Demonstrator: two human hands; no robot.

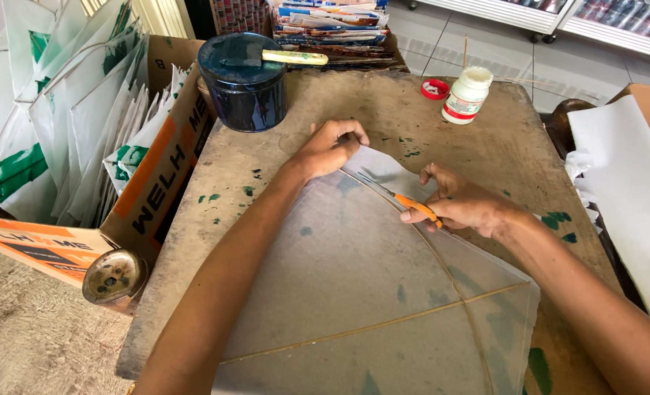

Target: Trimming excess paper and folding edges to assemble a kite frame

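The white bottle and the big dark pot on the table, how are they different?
The white bottle is small, slim and pale with a red-marked label; the dark pot is wide, squat and deep blue. The bottle stands open, its red cap lying beside it; the pot is covered, with a yellow-handled tool resting on top. Both stand upright at the far edge of the table, apart from both hands.

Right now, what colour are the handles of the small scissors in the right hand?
Orange, on the small metal-bladed scissors held in the right hand; head view.
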